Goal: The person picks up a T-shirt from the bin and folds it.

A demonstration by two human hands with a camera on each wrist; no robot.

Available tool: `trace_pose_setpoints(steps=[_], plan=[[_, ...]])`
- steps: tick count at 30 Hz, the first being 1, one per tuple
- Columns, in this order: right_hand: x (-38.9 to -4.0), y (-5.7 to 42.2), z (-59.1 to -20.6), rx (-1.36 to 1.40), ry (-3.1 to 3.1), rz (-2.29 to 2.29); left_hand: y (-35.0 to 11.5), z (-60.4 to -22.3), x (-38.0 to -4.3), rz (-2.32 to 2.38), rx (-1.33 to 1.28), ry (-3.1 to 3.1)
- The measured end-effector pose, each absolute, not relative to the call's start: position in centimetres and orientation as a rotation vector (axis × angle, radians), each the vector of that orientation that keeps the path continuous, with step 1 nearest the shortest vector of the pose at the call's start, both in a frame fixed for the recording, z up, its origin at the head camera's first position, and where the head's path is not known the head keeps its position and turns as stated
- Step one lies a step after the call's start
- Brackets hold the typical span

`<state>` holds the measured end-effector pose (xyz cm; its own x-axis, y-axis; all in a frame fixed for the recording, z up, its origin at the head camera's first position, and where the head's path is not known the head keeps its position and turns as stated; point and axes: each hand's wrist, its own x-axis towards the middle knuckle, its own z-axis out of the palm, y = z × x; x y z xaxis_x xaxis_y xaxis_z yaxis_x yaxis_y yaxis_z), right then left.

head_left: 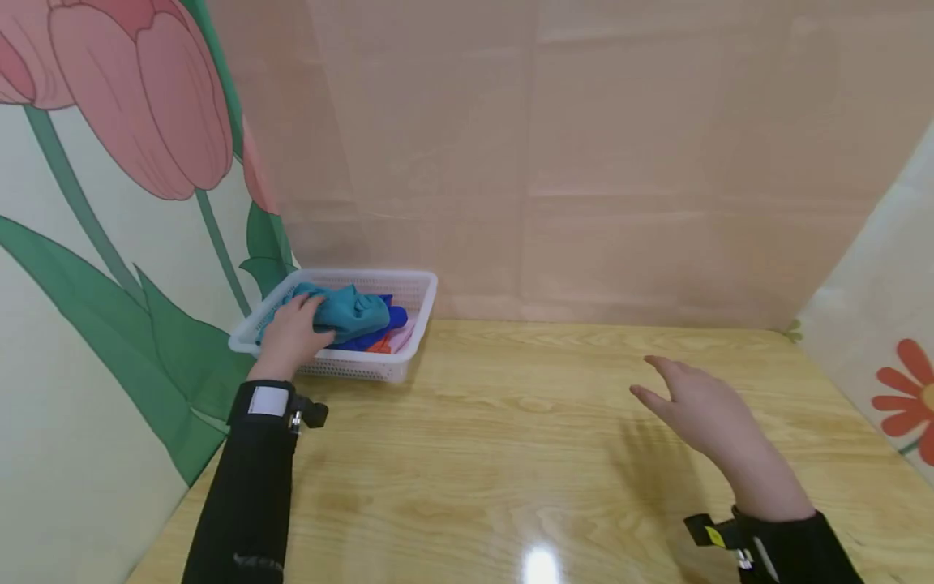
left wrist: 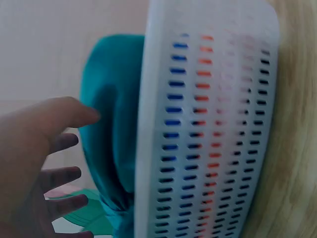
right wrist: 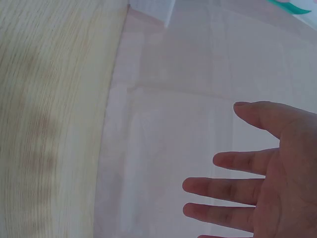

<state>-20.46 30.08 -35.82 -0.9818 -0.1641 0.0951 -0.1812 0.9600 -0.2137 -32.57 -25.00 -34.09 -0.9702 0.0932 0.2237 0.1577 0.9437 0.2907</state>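
A white perforated plastic basket [head_left: 365, 369] stands at the far left of the table. Crumpled teal cloth [head_left: 353, 315] lies on top inside it, over blue cloth [head_left: 397, 317] and bits of orange and pink cloth. My left hand [head_left: 290, 334] is over the basket's left side, right at the teal cloth. In the left wrist view its fingers are spread and the thumb is beside the teal cloth [left wrist: 111, 119]; whether it touches is hard to tell. My right hand [head_left: 704, 410] hovers above the right part of the table, fingers extended and holding nothing.
The wood-grain table [head_left: 496, 430] reaches back to a plain pinkish-beige sheet [head_left: 584, 178]. On the left hangs a wall cloth with printed tulips [head_left: 146, 89], close to the basket. A flower-printed panel [head_left: 876, 324] borders the right.
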Motion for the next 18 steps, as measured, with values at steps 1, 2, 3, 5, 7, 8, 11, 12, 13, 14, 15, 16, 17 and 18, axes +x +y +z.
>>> trace_pose_setpoints(steps=[1,2,3,5,7,8,11,12,13,14,15,16,17,18], plan=[[-20.4,30.0,-35.9,0.273,-3.031,0.342,-25.2,-34.3,-32.8,-0.452,-0.186,-2.903],[-20.4,29.8,-35.9,0.278,-3.027,0.34,-25.3,-34.4,-33.1,-0.452,-0.181,-2.91],[-20.4,29.8,-36.0,0.279,-3.023,0.335,-25.5,-34.6,-33.3,-0.462,-0.174,-2.916],[-20.5,29.7,-36.1,0.282,-3.016,0.325,-25.6,-35.0,-33.7,-0.495,-0.151,-2.913],[-20.5,29.6,-36.1,0.287,-3.015,0.32,-25.6,-35.3,-34.0,-0.543,-0.115,-2.903],[-20.5,29.5,-36.1,0.287,-3.015,0.319,-25.5,-35.5,-34.0,-0.564,-0.098,-2.896],[-20.5,29.3,-36.0,0.289,-3.016,0.332,-25.4,-35.8,-34.1,-0.587,-0.057,-2.872],[-20.5,29.2,-36.0,0.29,-3.017,0.339,-25.3,-35.8,-34.1,-0.582,-0.054,-2.861],[-20.4,29.2,-36.0,0.289,-3.016,0.344,-25.2,-35.7,-34.1,-0.578,-0.058,-2.845],[-20.4,29.1,-35.9,0.285,-3.014,0.348,-25.1,-35.7,-34.0,-0.575,-0.063,-2.825],[-20.4,29.2,-35.9,0.286,-3.013,0.352,-25.0,-35.6,-34.0,-0.576,-0.071,-2.802],[-20.4,29.1,-35.9,0.285,-3.012,0.357,-24.9,-35.5,-34.0,-0.584,-0.077,-2.778],[-20.4,29.1,-35.8,0.284,-3.01,0.36,-24.9,-35.3,-33.9,-0.591,-0.084,-2.755],[-20.4,29.1,-35.8,0.285,-3.007,0.362,-24.8,-35.1,-33.9,-0.602,-0.088,-2.733]])
